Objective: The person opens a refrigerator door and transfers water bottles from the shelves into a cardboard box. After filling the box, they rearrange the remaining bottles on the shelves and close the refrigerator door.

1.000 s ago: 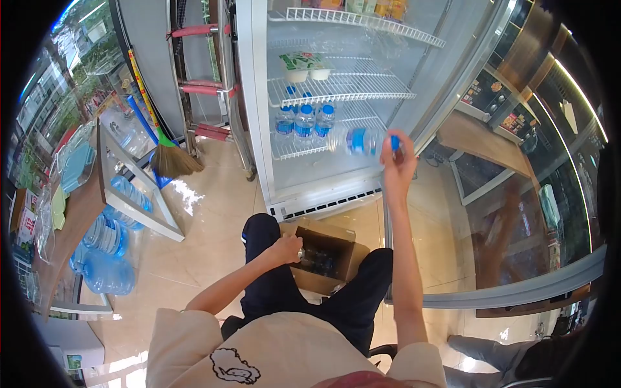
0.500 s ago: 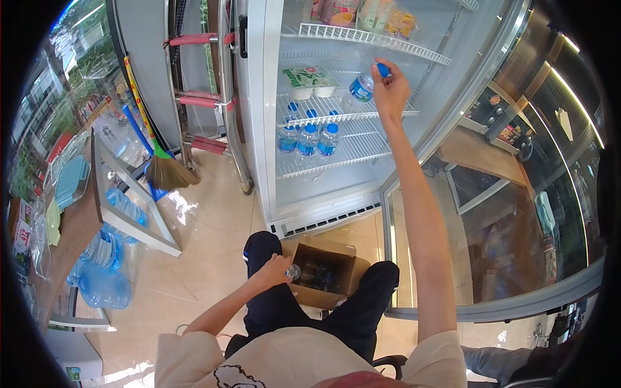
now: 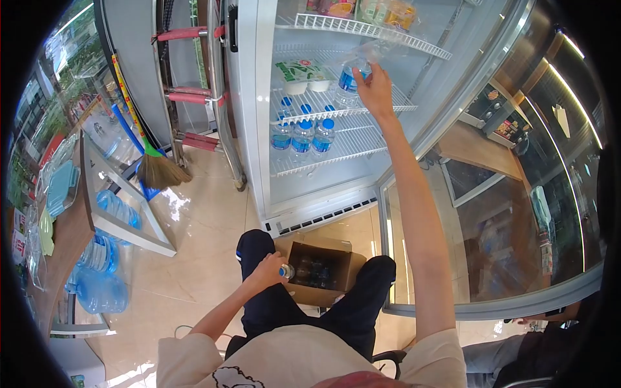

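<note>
My right hand (image 3: 376, 92) reaches into the fridge, fingers curled against the side of a small water bottle (image 3: 348, 83) with a blue label. The bottle is on the middle wire shelf (image 3: 388, 108), beside a pack of white cups with a green-printed top (image 3: 301, 71). Down by my left knee, my left hand (image 3: 265, 273) is closed around another small water bottle (image 3: 286, 271), mostly hidden by the fingers. It is beside an open cardboard box (image 3: 349, 275) between my legs, where dark, clear bottle shapes show. Several blue-capped bottles (image 3: 303, 137) stand upright on the lower shelf.
The glass fridge door (image 3: 498, 258) stands open on the right. Packaged drinks (image 3: 339, 8) sit on the upper shelf. A folded ladder (image 3: 194, 90), a broom (image 3: 158, 169) and large blue water jugs (image 3: 102, 291) are on the left. Another person's leg (image 3: 495, 355) shows lower right.
The right hand has moved the bottle left and slightly down, and it is now more upright on the middle shelf. The left hand still holds its bottle near the box. The view has shifted slightly.
</note>
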A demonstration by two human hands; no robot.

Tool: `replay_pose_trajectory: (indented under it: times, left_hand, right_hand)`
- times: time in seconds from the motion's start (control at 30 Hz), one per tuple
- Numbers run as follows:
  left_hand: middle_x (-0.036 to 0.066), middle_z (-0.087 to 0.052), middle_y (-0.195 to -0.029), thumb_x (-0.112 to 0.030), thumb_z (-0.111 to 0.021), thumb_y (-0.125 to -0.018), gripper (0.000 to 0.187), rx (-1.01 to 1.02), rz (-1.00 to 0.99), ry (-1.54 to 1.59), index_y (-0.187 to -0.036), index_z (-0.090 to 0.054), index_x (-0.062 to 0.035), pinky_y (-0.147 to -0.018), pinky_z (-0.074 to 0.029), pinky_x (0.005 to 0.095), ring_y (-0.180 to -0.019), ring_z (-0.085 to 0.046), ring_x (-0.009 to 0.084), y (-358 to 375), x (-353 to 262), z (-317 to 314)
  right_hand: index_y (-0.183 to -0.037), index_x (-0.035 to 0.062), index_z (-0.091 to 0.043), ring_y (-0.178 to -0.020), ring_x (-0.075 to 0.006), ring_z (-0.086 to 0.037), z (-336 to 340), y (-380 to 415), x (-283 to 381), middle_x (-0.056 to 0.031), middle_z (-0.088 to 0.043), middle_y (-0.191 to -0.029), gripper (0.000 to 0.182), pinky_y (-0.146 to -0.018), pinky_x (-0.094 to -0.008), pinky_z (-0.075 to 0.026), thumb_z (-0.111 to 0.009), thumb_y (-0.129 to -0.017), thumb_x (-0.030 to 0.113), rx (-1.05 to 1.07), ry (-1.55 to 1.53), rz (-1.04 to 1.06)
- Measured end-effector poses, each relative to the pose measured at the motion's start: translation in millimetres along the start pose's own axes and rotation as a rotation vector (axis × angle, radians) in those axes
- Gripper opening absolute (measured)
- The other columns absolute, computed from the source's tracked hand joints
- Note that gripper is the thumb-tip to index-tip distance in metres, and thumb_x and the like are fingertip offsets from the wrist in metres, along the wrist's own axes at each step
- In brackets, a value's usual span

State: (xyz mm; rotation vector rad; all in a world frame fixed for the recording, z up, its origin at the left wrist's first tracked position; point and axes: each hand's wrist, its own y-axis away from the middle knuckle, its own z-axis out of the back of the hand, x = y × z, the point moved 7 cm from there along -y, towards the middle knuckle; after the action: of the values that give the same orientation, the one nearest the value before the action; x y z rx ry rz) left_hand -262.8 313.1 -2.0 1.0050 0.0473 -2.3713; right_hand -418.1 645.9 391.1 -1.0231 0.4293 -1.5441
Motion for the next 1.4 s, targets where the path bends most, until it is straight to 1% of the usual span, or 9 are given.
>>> replay_pose_trajectory:
  times: [0.23, 0.3, 0.4, 0.67, 0.83, 1.0, 1.17, 1.33, 1.4]
  left_hand:
    - [0.017, -0.063, -0.109, -0.019, -0.089, -0.064, 0.052, -0.002, -0.043, -0.024, -0.111, -0.071, -0.0055, -0.097, -0.053, 0.0459, -0.112, -0.060, 0.0393, -10, -10, 9]
    - [0.017, -0.063, -0.109, -0.019, -0.090, -0.063, 0.053, -0.029, -0.069, -0.075, -0.111, -0.070, -0.0055, -0.097, -0.052, 0.0459, -0.112, -0.060, 0.0393, -11, -27, 24]
    - [0.017, -0.062, -0.112, -0.018, -0.090, -0.063, 0.054, -0.037, -0.133, -0.066, -0.111, -0.069, -0.0052, -0.096, -0.052, 0.0457, -0.111, -0.060, 0.0391, -11, -60, 43]
    - [0.018, -0.065, -0.119, -0.029, -0.082, -0.071, 0.052, 0.102, -0.239, -0.059, -0.116, -0.070, -0.0064, -0.101, -0.047, 0.0448, -0.111, -0.062, 0.0377, -33, -135, 47]
    - [0.017, -0.068, -0.120, -0.031, -0.084, -0.080, 0.052, -0.090, -0.364, 0.412, -0.124, -0.067, -0.0065, -0.092, -0.053, 0.0382, -0.110, -0.066, 0.0313, -37, -179, 81]
    - [0.015, -0.069, -0.115, -0.023, -0.079, -0.086, 0.038, -0.565, -0.218, 0.248, -0.118, -0.067, -0.0062, -0.097, -0.050, 0.0405, -0.107, -0.065, 0.0311, -44, -104, 88]
    - [0.013, -0.071, -0.106, -0.013, -0.075, -0.082, 0.020, -0.480, -0.219, -0.351, -0.101, -0.070, -0.0089, -0.104, -0.046, 0.0440, -0.105, -0.064, 0.0319, -41, 29, 10]
    - [0.008, -0.073, -0.092, -0.009, -0.071, -0.083, 0.004, -0.596, -0.169, -0.169, -0.086, -0.071, -0.0074, -0.102, -0.047, 0.0418, -0.103, -0.065, 0.0280, -38, 37, 25]
    - [0.007, -0.073, -0.088, -0.009, -0.070, -0.083, 0.002, -0.638, -0.120, -0.125, -0.084, -0.070, -0.0070, -0.101, -0.048, 0.0413, -0.100, -0.066, 0.0272, -40, 43, 30]
  right_hand:
    - [-0.129, 0.0041, -0.059, -0.104, -0.0201, -0.063, 27, 161, -4, -0.0113, -0.064, -0.126, 0.031, -0.080, -0.0285, -0.053, -0.063, -0.099, 0.005, -0.171, -0.411, -0.012]
    - [-0.130, 0.0060, -0.059, -0.106, -0.0180, -0.062, -15, 277, -33, -0.0083, -0.064, -0.125, 0.041, -0.079, -0.0261, -0.054, -0.067, -0.091, -0.003, 0.241, -0.504, -0.230]
    - [-0.148, 0.0077, -0.046, -0.138, -0.0290, -0.048, -26, 412, 7, -0.0117, -0.051, -0.150, 0.089, -0.115, -0.0401, -0.038, -0.090, -0.072, 0.014, 0.759, -0.511, -0.322]
    - [-0.133, 0.0034, -0.051, -0.116, -0.0319, -0.062, -21, 511, 51, -0.0153, -0.059, -0.127, 0.075, -0.096, -0.0395, -0.050, -0.093, -0.073, 0.018, 0.399, -0.488, -0.617]
    - [-0.134, 0.0001, -0.053, -0.117, -0.0247, -0.064, 4, 497, 16, -0.0163, -0.065, -0.127, 0.054, -0.097, -0.0374, -0.052, -0.077, -0.086, 0.000, 0.203, -0.518, -0.720]
    - [-0.138, -0.0020, -0.052, -0.118, -0.0198, -0.062, 41, 365, -53, -0.0125, -0.062, -0.133, 0.046, -0.108, -0.0373, -0.045, -0.070, -0.099, 0.015, -0.309, -0.657, -0.511]
    - [-0.132, 0.0005, -0.053, -0.103, -0.0158, -0.064, 54, 193, -105, -0.0075, -0.067, -0.116, 0.050, -0.090, -0.0315, -0.049, -0.073, -0.098, 0.031, -0.288, -0.677, -0.476]
    - [-0.128, -0.0019, -0.052, -0.081, -0.0175, -0.064, 43, 79, -142, -0.0127, -0.070, -0.100, 0.068, -0.075, -0.0335, -0.051, -0.079, -0.089, 0.047, -0.231, -0.294, -0.343]
    - [-0.132, -0.0009, -0.050, -0.096, -0.0188, -0.065, 31, 53, -144, -0.0139, -0.069, -0.111, 0.071, -0.084, -0.0333, -0.051, -0.080, -0.089, 0.047, -0.163, -0.228, -0.451]
